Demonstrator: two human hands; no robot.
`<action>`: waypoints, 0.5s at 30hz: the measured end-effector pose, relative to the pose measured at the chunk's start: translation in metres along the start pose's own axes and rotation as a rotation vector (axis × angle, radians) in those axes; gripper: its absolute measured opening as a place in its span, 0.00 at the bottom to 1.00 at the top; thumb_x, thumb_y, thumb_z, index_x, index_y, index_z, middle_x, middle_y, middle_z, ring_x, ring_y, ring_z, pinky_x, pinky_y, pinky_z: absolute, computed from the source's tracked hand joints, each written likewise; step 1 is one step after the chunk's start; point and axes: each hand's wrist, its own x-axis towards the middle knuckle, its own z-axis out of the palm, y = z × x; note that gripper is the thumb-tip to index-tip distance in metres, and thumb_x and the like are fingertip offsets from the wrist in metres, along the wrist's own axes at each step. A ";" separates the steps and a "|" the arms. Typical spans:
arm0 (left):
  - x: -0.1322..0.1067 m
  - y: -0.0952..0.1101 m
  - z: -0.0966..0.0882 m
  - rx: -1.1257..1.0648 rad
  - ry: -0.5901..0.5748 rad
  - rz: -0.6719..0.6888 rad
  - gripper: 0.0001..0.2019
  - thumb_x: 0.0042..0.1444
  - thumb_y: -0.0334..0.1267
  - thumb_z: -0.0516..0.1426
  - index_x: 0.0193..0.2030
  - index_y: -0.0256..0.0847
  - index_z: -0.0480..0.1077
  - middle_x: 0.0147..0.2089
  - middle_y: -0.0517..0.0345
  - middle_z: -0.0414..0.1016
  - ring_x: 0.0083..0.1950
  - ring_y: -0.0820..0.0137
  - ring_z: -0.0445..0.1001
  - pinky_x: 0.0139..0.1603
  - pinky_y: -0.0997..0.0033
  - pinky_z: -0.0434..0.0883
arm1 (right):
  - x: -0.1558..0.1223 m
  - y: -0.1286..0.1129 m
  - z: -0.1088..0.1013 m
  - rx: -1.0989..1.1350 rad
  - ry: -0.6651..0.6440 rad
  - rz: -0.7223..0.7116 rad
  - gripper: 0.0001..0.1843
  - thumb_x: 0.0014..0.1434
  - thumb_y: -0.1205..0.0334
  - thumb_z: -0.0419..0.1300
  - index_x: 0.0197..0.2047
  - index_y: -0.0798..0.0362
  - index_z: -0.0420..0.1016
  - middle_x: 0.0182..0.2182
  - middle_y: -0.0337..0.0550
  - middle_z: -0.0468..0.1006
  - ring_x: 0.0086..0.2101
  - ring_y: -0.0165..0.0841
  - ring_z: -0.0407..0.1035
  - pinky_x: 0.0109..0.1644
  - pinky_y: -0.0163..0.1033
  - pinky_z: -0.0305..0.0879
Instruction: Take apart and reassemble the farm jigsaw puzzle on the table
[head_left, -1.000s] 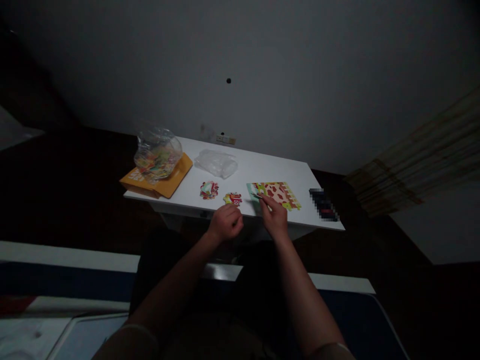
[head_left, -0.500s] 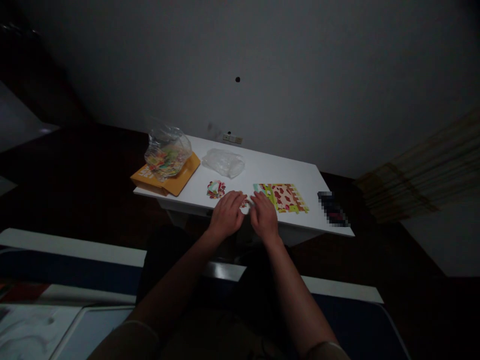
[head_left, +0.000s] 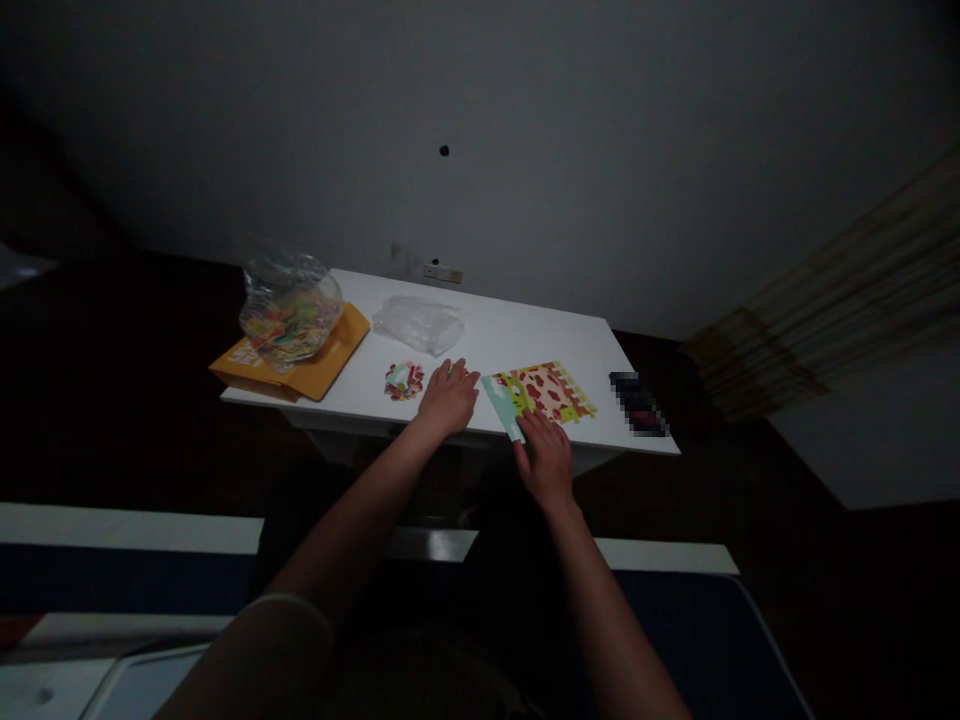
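The grip of the left hand (head_left: pixel 450 400) is loosely spread, palm down at the front edge of the worktop (head_left: pixel 517 330), just beside a pile of jigsaw pieces (head_left: pixel 404 381); what lies beneath cannot be told. The right hand (head_left: pixel 548 460) reaches forward palm down, grip unclenched, thumb apart, fingers over the near edge of the brown-spotted jigsaw puzzle (head_left: pixel 551 388), lying flat

Room, domestic in appearance, apparently a home. Evidence: striped curtain (head_left: pixel 817 310), right of the table (head_left: pixel 517 325); plain wall (head_left: pixel 585 160) with power socket (head_left: pixel 442 273), beyond its far edge; dark floor (head_left: pixel 757 480); cartoon jigsaw (head_left: pixel 541 390), near its front edge.
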 end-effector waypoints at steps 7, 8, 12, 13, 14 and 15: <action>0.010 0.004 -0.009 0.022 0.014 0.017 0.19 0.75 0.34 0.53 0.64 0.42 0.81 0.70 0.40 0.77 0.70 0.49 0.72 0.73 0.42 0.71 | 0.000 0.006 0.006 0.032 0.048 0.029 0.22 0.75 0.62 0.56 0.67 0.46 0.80 0.66 0.50 0.84 0.68 0.48 0.75 0.75 0.61 0.63; 0.009 0.003 -0.010 0.019 0.012 0.021 0.19 0.75 0.34 0.53 0.64 0.43 0.81 0.69 0.40 0.77 0.69 0.49 0.71 0.73 0.43 0.71 | 0.001 0.005 0.006 0.037 0.059 0.036 0.22 0.75 0.62 0.57 0.67 0.47 0.81 0.65 0.51 0.84 0.67 0.48 0.75 0.75 0.61 0.63; 0.006 0.003 -0.012 0.005 -0.009 0.015 0.19 0.75 0.34 0.54 0.65 0.43 0.81 0.69 0.42 0.77 0.68 0.49 0.71 0.71 0.45 0.71 | 0.002 0.003 0.008 0.043 0.089 0.052 0.21 0.75 0.62 0.57 0.66 0.48 0.81 0.64 0.53 0.85 0.66 0.48 0.77 0.74 0.61 0.64; 0.006 0.003 -0.013 0.004 -0.013 0.008 0.19 0.75 0.34 0.55 0.65 0.44 0.82 0.68 0.42 0.77 0.67 0.49 0.71 0.71 0.45 0.71 | 0.002 0.002 0.009 0.042 0.091 0.054 0.21 0.75 0.62 0.56 0.66 0.49 0.81 0.64 0.53 0.85 0.66 0.48 0.76 0.74 0.61 0.64; 0.006 0.003 -0.013 0.006 -0.015 0.000 0.19 0.75 0.34 0.55 0.64 0.44 0.82 0.68 0.43 0.77 0.67 0.49 0.71 0.70 0.45 0.71 | 0.001 0.002 0.009 0.041 0.093 0.054 0.21 0.75 0.62 0.56 0.66 0.49 0.81 0.64 0.53 0.85 0.66 0.48 0.76 0.74 0.60 0.64; 0.006 0.004 -0.013 0.009 -0.015 -0.011 0.19 0.75 0.34 0.55 0.64 0.45 0.82 0.68 0.43 0.77 0.67 0.49 0.71 0.71 0.45 0.71 | 0.001 0.001 0.009 0.041 0.096 0.052 0.21 0.75 0.62 0.56 0.66 0.49 0.81 0.65 0.53 0.84 0.67 0.48 0.76 0.74 0.60 0.64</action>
